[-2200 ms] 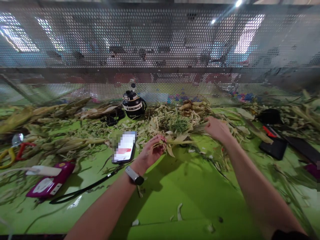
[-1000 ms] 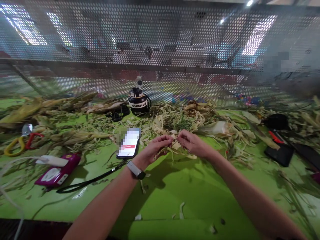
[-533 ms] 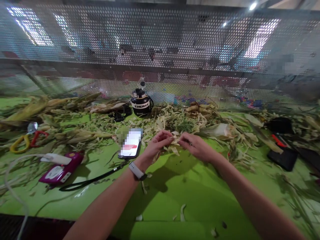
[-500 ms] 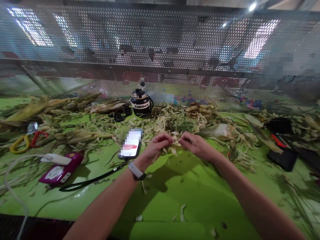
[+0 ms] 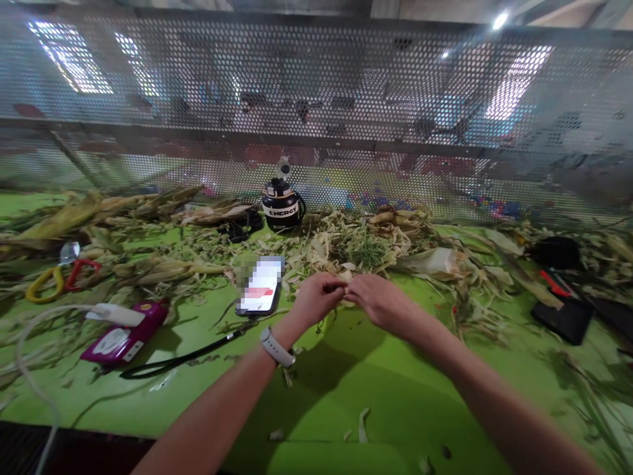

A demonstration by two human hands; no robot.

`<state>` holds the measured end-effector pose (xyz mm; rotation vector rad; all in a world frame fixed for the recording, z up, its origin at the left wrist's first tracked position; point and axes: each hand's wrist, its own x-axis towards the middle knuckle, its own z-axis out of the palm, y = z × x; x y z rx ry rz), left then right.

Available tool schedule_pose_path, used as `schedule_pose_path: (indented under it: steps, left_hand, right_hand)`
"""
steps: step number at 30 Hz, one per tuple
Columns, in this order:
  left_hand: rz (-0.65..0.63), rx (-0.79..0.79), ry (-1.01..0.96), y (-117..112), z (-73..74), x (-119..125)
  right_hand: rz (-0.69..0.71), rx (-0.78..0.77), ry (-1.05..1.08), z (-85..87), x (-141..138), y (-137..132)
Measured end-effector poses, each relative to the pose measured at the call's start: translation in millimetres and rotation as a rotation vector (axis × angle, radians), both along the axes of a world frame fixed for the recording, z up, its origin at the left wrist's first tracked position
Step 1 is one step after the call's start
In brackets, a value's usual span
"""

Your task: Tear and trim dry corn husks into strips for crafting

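The left hand [image 5: 319,300] and right hand [image 5: 378,300] meet just above the green bench [image 5: 376,376], both pinching a pale husk scrap [image 5: 347,282], seemingly mid-tear; parting it calls for firm, opposed pulls.

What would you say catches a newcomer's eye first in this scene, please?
The bright green table stands out, strewn along its far side with corn husks. At the middle, the left hand and right hand meet, pinching a small husk piece. Just left of them lies a phone, and a black jug marked ENERGY stands behind, by the perforated metal screen.
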<state>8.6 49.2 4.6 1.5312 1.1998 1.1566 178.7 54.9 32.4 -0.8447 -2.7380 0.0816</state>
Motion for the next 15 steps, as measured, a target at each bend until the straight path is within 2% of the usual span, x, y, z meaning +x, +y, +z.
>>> schedule_pose_path:
  steps: [3, 5, 7, 11, 13, 15]
  left_hand:
    - [0.14, 0.147, -0.024, -3, -3.5, 8]
    - [0.191, 0.096, -0.126, -7, -3.5, 14]
    - [0.192, -0.012, -0.275, -12, -2.0, 20]
    - [0.122, -0.128, -0.506, -18, 0.9, 28]
    - [0.063, -0.145, -0.559, -16, 1.1, 27]
    - [-0.011, -0.168, -0.557, -13, 1.0, 22]
  right_hand:
    - [0.065, 0.074, -0.028, -8.6, -6, -5]
    - [0.017, 0.011, 0.061, -10.6, -9, -9]
    - [-0.093, -0.176, 0.282, -10.2, -11, -13]
    - [-0.275, -0.689, 0.847, -8.0, -16, -13]
    - [-0.316, -0.83, 0.951, -7.4, -17, -10]
    - [-0.348, -0.896, 0.943, -6.9, -15, -7]
